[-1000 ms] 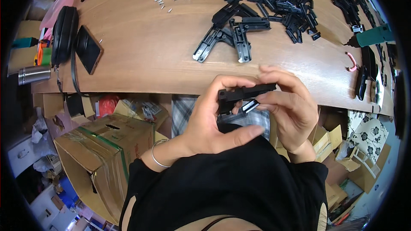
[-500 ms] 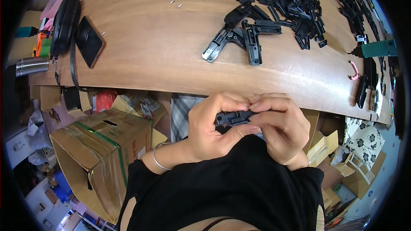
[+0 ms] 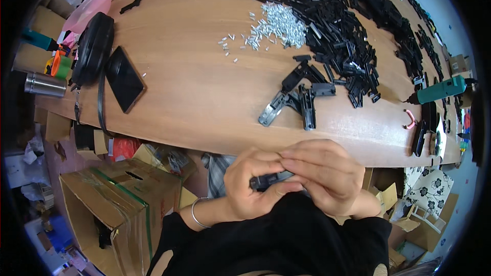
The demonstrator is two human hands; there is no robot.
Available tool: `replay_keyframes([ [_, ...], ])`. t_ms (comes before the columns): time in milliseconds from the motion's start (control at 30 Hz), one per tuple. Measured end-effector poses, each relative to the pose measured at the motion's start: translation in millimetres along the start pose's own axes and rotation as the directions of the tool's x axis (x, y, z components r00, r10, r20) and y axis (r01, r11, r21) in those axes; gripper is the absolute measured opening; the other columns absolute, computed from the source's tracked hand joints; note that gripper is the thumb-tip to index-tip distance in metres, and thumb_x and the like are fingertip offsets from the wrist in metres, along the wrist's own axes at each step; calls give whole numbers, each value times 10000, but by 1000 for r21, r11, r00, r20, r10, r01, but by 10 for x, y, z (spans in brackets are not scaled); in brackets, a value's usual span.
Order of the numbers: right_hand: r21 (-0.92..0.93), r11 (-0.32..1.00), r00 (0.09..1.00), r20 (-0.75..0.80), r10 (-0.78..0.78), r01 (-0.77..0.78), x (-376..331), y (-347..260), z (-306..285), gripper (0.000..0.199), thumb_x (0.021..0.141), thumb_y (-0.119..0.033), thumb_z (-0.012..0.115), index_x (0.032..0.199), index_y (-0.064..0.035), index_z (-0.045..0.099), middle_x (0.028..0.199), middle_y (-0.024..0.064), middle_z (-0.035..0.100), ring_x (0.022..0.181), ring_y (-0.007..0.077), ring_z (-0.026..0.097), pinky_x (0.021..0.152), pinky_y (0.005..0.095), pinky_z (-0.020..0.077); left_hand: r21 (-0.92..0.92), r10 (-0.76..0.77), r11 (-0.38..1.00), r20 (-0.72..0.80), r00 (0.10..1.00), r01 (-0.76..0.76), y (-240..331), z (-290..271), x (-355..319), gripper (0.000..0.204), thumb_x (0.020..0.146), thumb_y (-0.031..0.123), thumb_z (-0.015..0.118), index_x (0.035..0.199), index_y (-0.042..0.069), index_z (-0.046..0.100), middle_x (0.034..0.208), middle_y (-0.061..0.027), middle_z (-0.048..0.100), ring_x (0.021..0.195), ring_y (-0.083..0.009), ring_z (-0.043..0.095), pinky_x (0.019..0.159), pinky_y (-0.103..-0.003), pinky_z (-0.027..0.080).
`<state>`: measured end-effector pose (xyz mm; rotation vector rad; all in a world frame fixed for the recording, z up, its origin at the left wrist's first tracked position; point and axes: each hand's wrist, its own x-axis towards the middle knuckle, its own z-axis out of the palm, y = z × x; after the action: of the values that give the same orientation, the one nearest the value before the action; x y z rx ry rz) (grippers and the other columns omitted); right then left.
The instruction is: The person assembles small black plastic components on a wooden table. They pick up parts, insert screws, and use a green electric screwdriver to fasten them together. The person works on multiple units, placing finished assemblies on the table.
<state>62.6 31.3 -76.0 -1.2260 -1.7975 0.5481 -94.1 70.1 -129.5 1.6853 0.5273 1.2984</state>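
Gripping a small black plastic part [image 3: 266, 180] close to the body, just below the near edge of the wooden table [image 3: 194, 97], the left hand [image 3: 253, 189] curls its fingers and thumb tight around it while the right hand [image 3: 322, 174] closes over it from the other side, fingertips pressed on top, so that most of the part is hidden. On the table beyond the hands lie a few assembled black clips [image 3: 299, 99], a big heap of loose black plastic pieces [image 3: 348, 36], a scatter of small metal pins [image 3: 271, 23], a dark phone [image 3: 124, 78], a black pouch [image 3: 93, 48] and a green power tool [image 3: 440, 90].
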Motion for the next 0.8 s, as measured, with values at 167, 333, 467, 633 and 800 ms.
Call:
replay_keyframes([
  [167,95,798,772,342,536,-596,999,430,-317,251,728,-113,699,952,-3,671,923,73,673,885,141,609,778,271,477,-625,-471,648,120,874,435,-280,-337,134,258,965,216,374,1147,39,327,1150,-189,492,948,-167,528,821,-280,417],
  [333,-461,848,959,-223,176,-263,2241,1977,-786,220,748,-169,612,939,-92,688,878,134,667,817,229,648,770,307,485,-595,-484,720,-63,873,357,-494,-630,432,290,987,302,234,1169,85,297,965,-203,556,842,-201,537,786,-317,422],
  [467,-688,676,959,-261,108,-263,2937,2906,-843,252,726,-205,602,957,-146,685,905,133,654,864,279,628,813,347,482,-293,-270,937,-250,930,193,-604,-594,288,304,979,314,258,1166,74,266,820,-178,564,715,-178,514,672,-298,400],
  [633,-714,644,959,-151,240,-273,3675,3205,-402,485,725,-324,641,1165,-132,576,1105,184,577,1054,317,535,909,374,424,77,58,996,-243,968,-40,-673,-678,-44,323,883,65,386,1187,50,278,832,-214,592,752,-241,582,731,-362,467],
  [800,-834,533,983,-183,-24,-142,4130,3700,-262,477,795,-405,588,1185,-131,560,1274,164,474,1177,330,436,974,390,369,23,-51,998,-40,998,52,-567,-782,-98,331,887,183,471,1188,74,387,914,-238,604,766,-306,614,694,-414,494],
])
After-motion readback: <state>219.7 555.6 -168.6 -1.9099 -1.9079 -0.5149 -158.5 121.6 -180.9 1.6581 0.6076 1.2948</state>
